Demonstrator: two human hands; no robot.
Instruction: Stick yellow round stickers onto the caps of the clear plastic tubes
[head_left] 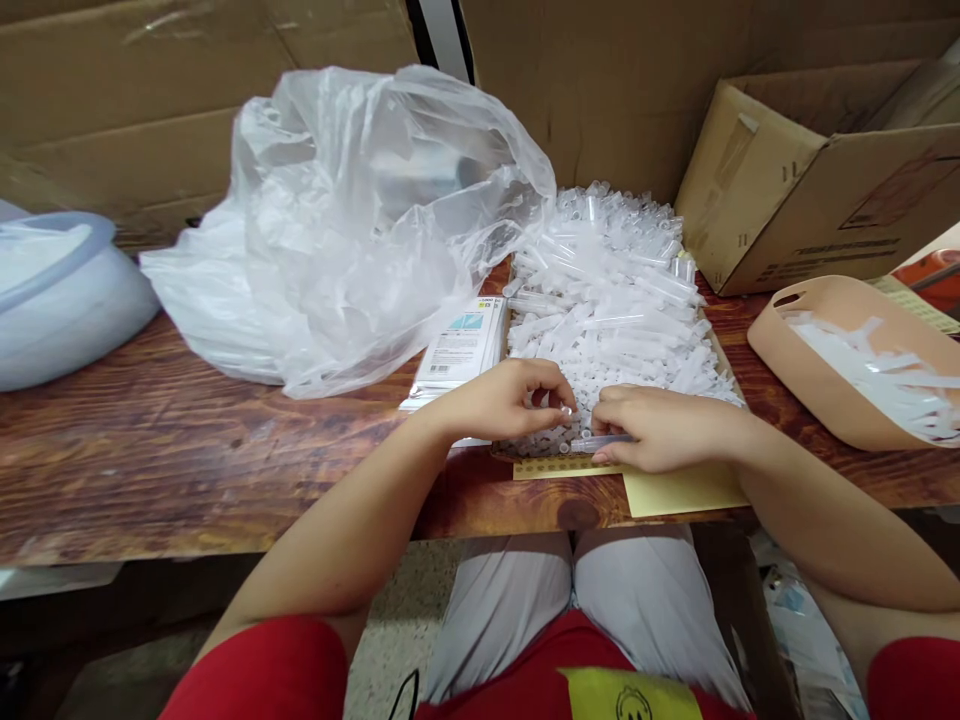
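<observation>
My left hand (525, 393) is over the front of a shallow tray heaped with small clear plastic tubes (615, 290). Its thumb and forefinger pinch a small clear plastic cap (567, 411). Close by on the right, my right hand (660, 428) has its fingers curled around a slim translucent tube (598, 442), which lies nearly level and points left. Small white pieces (544, 440) fill the tray's front part beneath both hands. Yellow sticker sheets (679, 490) lie along the table edge under my right wrist.
A large crumpled clear plastic bag (337, 240) stands left of the tray, beside a stack of printed packets (461, 350). At far left is a pale blue basin (67, 320). On the right are an open cardboard box (810, 190) and a peach bin (810, 385) holding white strips.
</observation>
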